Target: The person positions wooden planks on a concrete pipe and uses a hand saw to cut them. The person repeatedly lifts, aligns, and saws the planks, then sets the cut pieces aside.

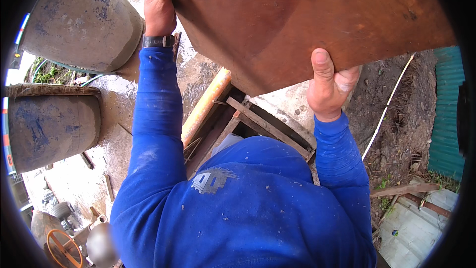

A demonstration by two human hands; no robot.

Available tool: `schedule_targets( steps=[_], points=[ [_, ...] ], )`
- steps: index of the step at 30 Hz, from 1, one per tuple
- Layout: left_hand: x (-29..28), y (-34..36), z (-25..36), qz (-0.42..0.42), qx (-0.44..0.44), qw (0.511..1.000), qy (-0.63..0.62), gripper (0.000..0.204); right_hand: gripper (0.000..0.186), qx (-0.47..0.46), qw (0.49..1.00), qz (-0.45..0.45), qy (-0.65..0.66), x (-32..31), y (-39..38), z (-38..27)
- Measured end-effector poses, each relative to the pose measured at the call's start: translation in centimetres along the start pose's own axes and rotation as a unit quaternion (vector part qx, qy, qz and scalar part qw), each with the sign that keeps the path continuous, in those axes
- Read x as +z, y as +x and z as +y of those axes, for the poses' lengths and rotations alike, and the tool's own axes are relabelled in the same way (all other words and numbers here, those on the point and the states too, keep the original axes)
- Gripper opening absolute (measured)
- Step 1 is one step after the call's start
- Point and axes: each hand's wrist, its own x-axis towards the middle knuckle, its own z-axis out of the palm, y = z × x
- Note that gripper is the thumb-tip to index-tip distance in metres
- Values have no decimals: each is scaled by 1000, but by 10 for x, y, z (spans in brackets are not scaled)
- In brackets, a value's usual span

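A large brown wooden board (297, 20), likely plywood, is held up in front of me and fills the top of the view. At its left edge, my left hand (161, 10) is closed with the thumb on the near face. Farther right, my right hand (331, 84) grips the lower edge, thumb pressed flat on the face. The fingers behind the board are mostly hidden. Below it, close to my body, stands a wooden frame (270, 128) of rough boards, partly covered by my torso. A long yellow-orange speckled piece (206, 104) leans along the frame's left side.
Two big mud-stained drums (82, 20) (54, 126) stand at the left on wet paving. An orange handwheel (64, 248) is at the lower left. To the right are bare soil (396, 119), a thin pale rod (389, 104) and green corrugated sheeting (448, 104).
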Motion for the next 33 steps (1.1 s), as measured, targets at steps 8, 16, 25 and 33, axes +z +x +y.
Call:
schedule_targets(
  steps=[8,16,25,33],
  points=[
    [80,23,6,-83,-51,995,33,60,52,-4,997,56,-47,-16,-11,-13],
    [151,41,-46,-175,-121,975,60,60,56,32,982,80,-167,-23,-53,-32],
    [202,21,-140,-229,-236,944,-9,55,28,180,947,-17,-265,-12,-116,-40],
    [177,-14,-169,-235,-292,926,39,63,15,221,929,-59,-290,-31,-156,-6]
  ],
)
